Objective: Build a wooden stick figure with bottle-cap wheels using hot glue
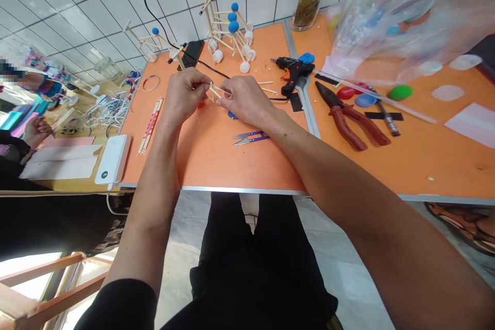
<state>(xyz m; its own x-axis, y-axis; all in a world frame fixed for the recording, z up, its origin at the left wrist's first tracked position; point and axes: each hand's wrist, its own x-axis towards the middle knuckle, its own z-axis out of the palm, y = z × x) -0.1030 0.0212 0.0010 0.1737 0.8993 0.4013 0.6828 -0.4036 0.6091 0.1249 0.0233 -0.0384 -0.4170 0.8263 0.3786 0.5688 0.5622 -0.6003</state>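
Observation:
Over the orange table (216,165), my left hand (184,94) and my right hand (244,99) meet, both pinched on a small frame of thin wooden sticks (217,91). Fingers of each hand are closed round the stick ends. A red piece peeks out under the left hand and a blue piece under the right hand. Purple thread snips (249,137) lie just in front of the right hand.
Stick models with blue and white balls (231,36) stand at the back. A black glue gun (293,70), red pliers (353,122), coloured caps, a clear plastic bag (402,20), wrapped chopsticks (150,125) and a white power bank (114,159) lie around. Another person's hand (35,130) is at left.

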